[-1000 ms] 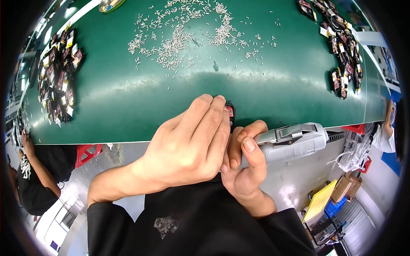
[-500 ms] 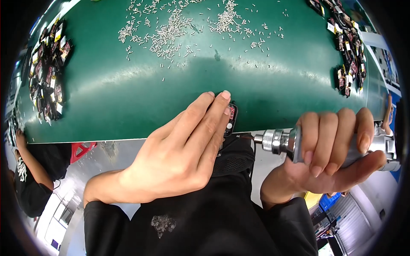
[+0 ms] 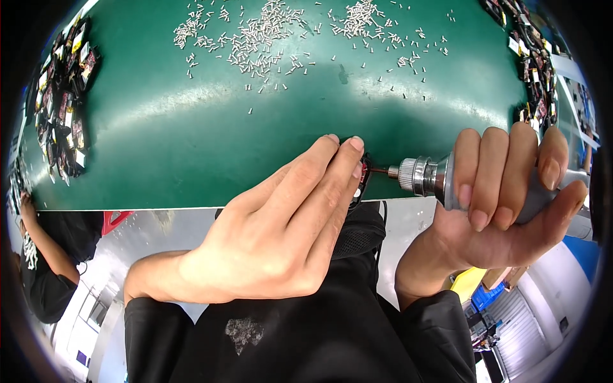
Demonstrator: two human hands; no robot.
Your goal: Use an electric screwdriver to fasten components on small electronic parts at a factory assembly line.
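Observation:
My left hand (image 3: 274,233) is closed around a small black plastic case (image 3: 361,186) at the near edge of the green table. Its fingers cover most of the case, and a strip of red circuit board with a pale round spot shows beside them. My right hand (image 3: 504,198) grips a grey and silver electric screwdriver (image 3: 418,175), held sideways with the bit pointing left. The bit's tip reaches the right side of the case, next to my left fingertips; whether it sits on a screw cannot be made out.
Many small silver screws (image 3: 262,41) lie scattered across the far part of the green table (image 3: 211,159). Black device units with red boards are heaped along the left edge (image 3: 64,108) and the right edge (image 3: 536,76). Another person's arm (image 3: 51,246) is at the far left.
My right hand has moved the screwdriver up, bringing its tip from below the case to its side. The case has turned in my left hand and shows less of its face.

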